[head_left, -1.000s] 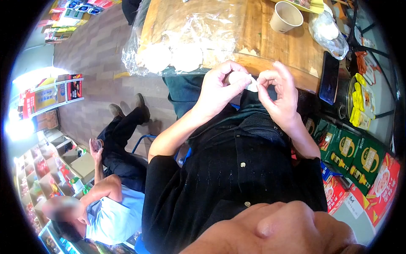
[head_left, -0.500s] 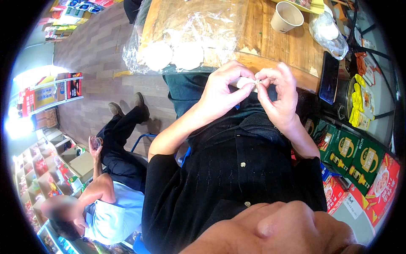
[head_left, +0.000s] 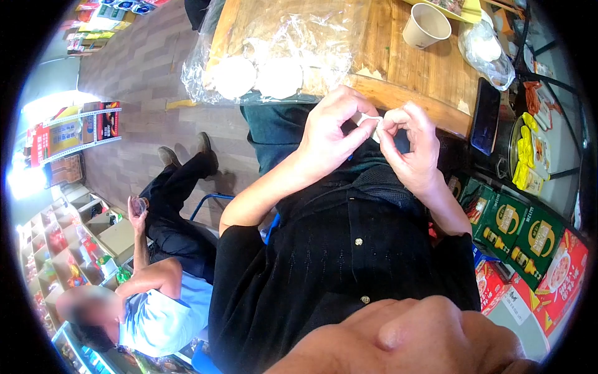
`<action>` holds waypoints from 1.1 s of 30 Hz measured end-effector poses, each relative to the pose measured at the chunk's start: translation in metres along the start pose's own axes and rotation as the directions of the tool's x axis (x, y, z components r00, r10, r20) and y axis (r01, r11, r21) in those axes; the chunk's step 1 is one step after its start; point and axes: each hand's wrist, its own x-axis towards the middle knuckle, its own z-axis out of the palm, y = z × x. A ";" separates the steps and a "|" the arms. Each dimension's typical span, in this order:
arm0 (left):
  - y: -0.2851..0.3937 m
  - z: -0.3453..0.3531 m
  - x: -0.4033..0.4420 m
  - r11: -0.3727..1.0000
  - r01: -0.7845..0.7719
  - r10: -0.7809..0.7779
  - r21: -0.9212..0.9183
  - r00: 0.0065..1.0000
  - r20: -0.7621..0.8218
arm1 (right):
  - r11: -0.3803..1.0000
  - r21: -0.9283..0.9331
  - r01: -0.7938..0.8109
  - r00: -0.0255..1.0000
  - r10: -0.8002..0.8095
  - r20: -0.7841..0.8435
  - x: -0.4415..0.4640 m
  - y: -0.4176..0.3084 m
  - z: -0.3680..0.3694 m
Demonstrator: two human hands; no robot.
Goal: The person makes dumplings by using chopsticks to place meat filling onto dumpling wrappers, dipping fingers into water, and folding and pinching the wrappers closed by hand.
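Observation:
In front of my dark shirt, both hands are raised close together by the near edge of the wooden table (head_left: pixel 398 78). My left hand (head_left: pixel 336 128) is curled round a small white dumpling wrapper (head_left: pixel 367 124), thumb and fingers closed on its side. With thumb and fingertips, my right hand (head_left: pixel 411 140) pinches the wrapper's right edge. The wrapper looks folded; any filling inside is hidden. On clear plastic film (head_left: pixel 293 43) on the table lie two bright white round pieces, one on the left (head_left: pixel 235 78) and one on the right (head_left: pixel 280 78).
A paper cup (head_left: pixel 427 26) stands near a yellow tray (head_left: pixel 471 14) of minced filling. Beside them are a knotted plastic bag (head_left: pixel 486 50) and a dark phone (head_left: pixel 484 118). Green boxes (head_left: pixel 517 227) are stacked at right. A seated person (head_left: pixel 162 305) holds a cup at left.
My hands stay close together; the wrapper has tilted and its folded edge now shows between them. The seated person's arm and torso have shifted slightly.

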 end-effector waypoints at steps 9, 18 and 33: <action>0.000 -0.004 -0.005 0.998 -0.062 0.062 0.010 0.998 -0.015 | 0.998 -0.025 -0.063 0.996 0.062 -0.061 0.004 0.000 0.005; -0.011 0.004 -0.016 0.801 0.322 -0.351 -0.505 0.935 0.039 | 0.992 -0.121 -0.031 0.999 0.026 -0.045 -0.001 -0.004 0.001; -0.003 -0.009 -0.010 0.990 0.057 -0.051 -0.131 0.998 0.049 | 0.993 -0.093 -0.070 0.997 0.074 0.034 0.007 -0.014 0.007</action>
